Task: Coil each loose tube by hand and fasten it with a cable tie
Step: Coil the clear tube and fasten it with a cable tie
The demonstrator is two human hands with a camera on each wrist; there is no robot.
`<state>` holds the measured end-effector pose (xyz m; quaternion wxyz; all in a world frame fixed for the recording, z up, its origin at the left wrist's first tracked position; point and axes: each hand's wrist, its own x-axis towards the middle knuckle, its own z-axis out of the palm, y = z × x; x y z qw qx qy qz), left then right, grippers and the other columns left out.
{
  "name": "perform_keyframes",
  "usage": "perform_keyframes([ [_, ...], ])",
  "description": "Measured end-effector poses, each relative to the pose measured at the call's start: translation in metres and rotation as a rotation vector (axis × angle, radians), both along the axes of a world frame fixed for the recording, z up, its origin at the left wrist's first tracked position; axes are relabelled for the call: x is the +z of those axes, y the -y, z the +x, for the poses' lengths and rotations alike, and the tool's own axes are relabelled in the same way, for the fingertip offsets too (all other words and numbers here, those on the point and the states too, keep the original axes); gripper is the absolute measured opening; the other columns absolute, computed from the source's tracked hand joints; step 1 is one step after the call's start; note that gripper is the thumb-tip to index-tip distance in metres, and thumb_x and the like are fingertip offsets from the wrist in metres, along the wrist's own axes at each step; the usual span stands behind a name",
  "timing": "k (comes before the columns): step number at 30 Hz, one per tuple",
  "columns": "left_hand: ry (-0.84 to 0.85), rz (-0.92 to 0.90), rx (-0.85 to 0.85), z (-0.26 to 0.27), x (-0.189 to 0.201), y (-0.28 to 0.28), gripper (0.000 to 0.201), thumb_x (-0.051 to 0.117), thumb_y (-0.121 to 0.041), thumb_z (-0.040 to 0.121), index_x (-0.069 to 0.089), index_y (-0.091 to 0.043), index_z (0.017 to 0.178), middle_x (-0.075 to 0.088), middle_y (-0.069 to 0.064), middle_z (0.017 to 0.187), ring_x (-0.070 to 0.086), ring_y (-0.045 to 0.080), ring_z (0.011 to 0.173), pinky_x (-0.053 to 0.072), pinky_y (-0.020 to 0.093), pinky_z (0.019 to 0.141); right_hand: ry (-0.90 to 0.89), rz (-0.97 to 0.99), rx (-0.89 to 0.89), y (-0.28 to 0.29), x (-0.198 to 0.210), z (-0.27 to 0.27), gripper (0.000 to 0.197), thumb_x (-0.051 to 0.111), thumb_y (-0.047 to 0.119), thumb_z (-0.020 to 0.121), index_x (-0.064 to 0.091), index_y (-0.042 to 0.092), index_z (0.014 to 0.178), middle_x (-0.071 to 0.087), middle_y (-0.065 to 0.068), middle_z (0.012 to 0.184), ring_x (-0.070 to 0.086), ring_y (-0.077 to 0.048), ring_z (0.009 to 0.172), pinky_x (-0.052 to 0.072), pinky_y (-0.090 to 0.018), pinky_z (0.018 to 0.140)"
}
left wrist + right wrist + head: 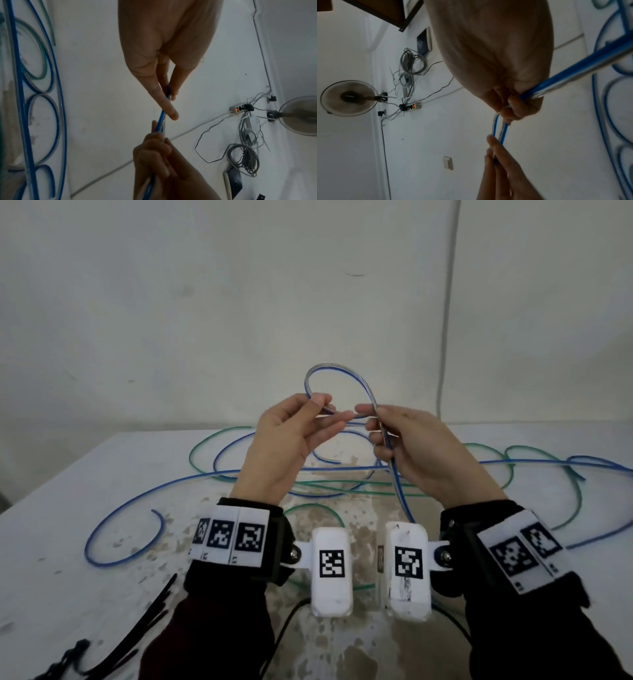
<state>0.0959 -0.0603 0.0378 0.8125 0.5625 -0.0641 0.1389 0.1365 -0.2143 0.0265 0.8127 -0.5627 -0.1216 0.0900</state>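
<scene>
A blue-striped clear tube (337,370) forms one small loop held up over the white table (51,542). My left hand (322,412) pinches the loop's lower left strand between thumb and fingers. My right hand (375,422) grips the crossing of the loop, and the tube's long tail (399,491) runs down from it to the table. In the left wrist view the left fingers (164,100) pinch the blue tube (162,116), with the right hand (159,151) just below. In the right wrist view the right hand (513,108) curls round the tube (573,67).
More blue tubes (113,522) and green tubes (342,486) lie tangled across the table behind and under my hands. A bunch of black cable ties (144,621) lies at the front left edge. A wall (205,302) stands behind the table.
</scene>
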Motion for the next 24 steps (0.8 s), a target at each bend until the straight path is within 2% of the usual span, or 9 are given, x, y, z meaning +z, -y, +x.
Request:
perform_keyframes([
  [5, 0.081, -0.001, -0.039, -0.003, 0.0, 0.015, 0.016, 0.048, -0.006, 0.097, 0.058, -0.003, 0.084, 0.066, 0.003, 0.076, 0.072, 0.019, 0.082, 0.054, 0.02, 0.069, -0.179, 0.351, 0.033, -0.004, 0.008, -0.002, 0.022, 0.04, 0.009, 0.1, 0.059, -0.002, 0.095, 0.051, -0.004, 0.069, 0.046, -0.004, 0.046, 0.037, -0.013, 0.043],
  [10, 0.15, -0.159, -0.106, -0.004, 0.012, 0.023, 0.016, 0.046, -0.002, 0.097, 0.057, -0.002, 0.085, 0.064, 0.008, 0.077, 0.072, 0.021, 0.081, 0.055, 0.021, 0.073, -0.178, 0.385, 0.048, -0.005, 0.018, -0.008, 0.032, 0.04, 0.016, 0.101, 0.058, 0.001, 0.081, 0.054, -0.005, 0.063, 0.047, -0.007, 0.043, 0.04, -0.015, 0.043],
  [13, 0.173, -0.149, -0.14, -0.005, 0.015, 0.033, 0.016, 0.045, -0.001, 0.097, 0.056, -0.002, 0.085, 0.067, 0.006, 0.075, 0.072, 0.02, 0.08, 0.055, 0.022, 0.073, -0.168, 0.465, 0.014, -0.002, 0.024, -0.01, 0.033, 0.04, 0.019, 0.102, 0.057, 0.004, 0.079, 0.056, -0.003, 0.062, 0.051, -0.008, 0.047, 0.044, -0.017, 0.046],
  [15, 0.17, -0.05, -0.17, -0.006, 0.015, 0.04, 0.014, 0.046, -0.002, 0.097, 0.057, -0.002, 0.088, 0.068, 0.007, 0.08, 0.071, 0.018, 0.08, 0.056, 0.024, 0.074, -0.141, 0.458, -0.027, 0.002, 0.027, -0.012, 0.035, 0.037, 0.024, 0.103, 0.053, 0.01, 0.075, 0.057, 0.0, 0.062, 0.054, -0.008, 0.05, 0.045, -0.019, 0.051],
  [17, 0.158, 0.131, -0.148, -0.006, 0.012, 0.042, 0.012, 0.05, -0.005, 0.096, 0.061, -0.002, 0.095, 0.068, 0.008, 0.088, 0.068, 0.014, 0.08, 0.054, 0.026, 0.072, -0.124, 0.463, -0.053, 0.006, 0.032, -0.013, 0.038, 0.034, 0.027, 0.103, 0.049, 0.014, 0.071, 0.058, 0.001, 0.063, 0.056, -0.01, 0.055, 0.046, -0.021, 0.057],
  [19, 0.125, 0.3, -0.095, -0.005, 0.009, 0.04, 0.014, 0.055, -0.013, 0.094, 0.067, -0.008, 0.099, 0.067, 0.001, 0.087, 0.062, 0.011, 0.078, 0.048, 0.025, 0.069, -0.118, 0.487, -0.054, 0.009, 0.037, -0.016, 0.039, 0.032, 0.028, 0.104, 0.047, 0.014, 0.07, 0.054, 0.003, 0.054, 0.055, -0.012, 0.055, 0.047, -0.024, 0.064],
  [21, 0.09, 0.344, -0.098, -0.006, 0.008, 0.037, 0.012, 0.059, -0.017, 0.092, 0.071, -0.016, 0.092, 0.066, -0.006, 0.078, 0.056, 0.011, 0.073, 0.042, 0.025, 0.068, -0.087, 0.448, -0.035, 0.009, 0.04, -0.018, 0.038, 0.032, 0.027, 0.104, 0.045, 0.014, 0.071, 0.044, 0.005, 0.046, 0.051, -0.011, 0.046, 0.047, -0.024, 0.069],
  [24, 0.028, 0.296, -0.15, -0.008, 0.01, 0.032, 0.019, 0.058, -0.025, 0.091, 0.066, -0.012, 0.078, 0.067, -0.005, 0.07, 0.056, 0.014, 0.066, 0.042, 0.026, 0.066, 0.02, 0.216, 0.002, 0.01, 0.039, -0.022, 0.034, 0.036, 0.027, 0.103, 0.046, 0.014, 0.072, 0.037, 0.008, 0.045, 0.046, -0.01, 0.046, 0.042, -0.024, 0.067],
])
